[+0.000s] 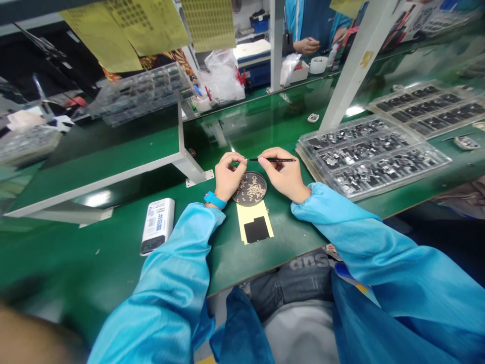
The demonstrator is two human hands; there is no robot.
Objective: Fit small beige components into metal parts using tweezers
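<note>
While both hands work close together above the green desk [76,258], a white labelled box [157,226] lies at about 9 o'clock from them. The left hand [229,177] pinches thumb to forefinger, though whether that tight grip holds anything is too small to tell. At 6 o'clock sits a round mesh dish [249,188] of small pale pieces, above a yellow sheet [252,215] bearing a black patch [256,229]. The right hand [282,172] grasps slim black tweezers [275,160], their tips reaching the left hand's pinch, and a clear tray of dark parts [373,159] lies at 3 o'clock.
</note>
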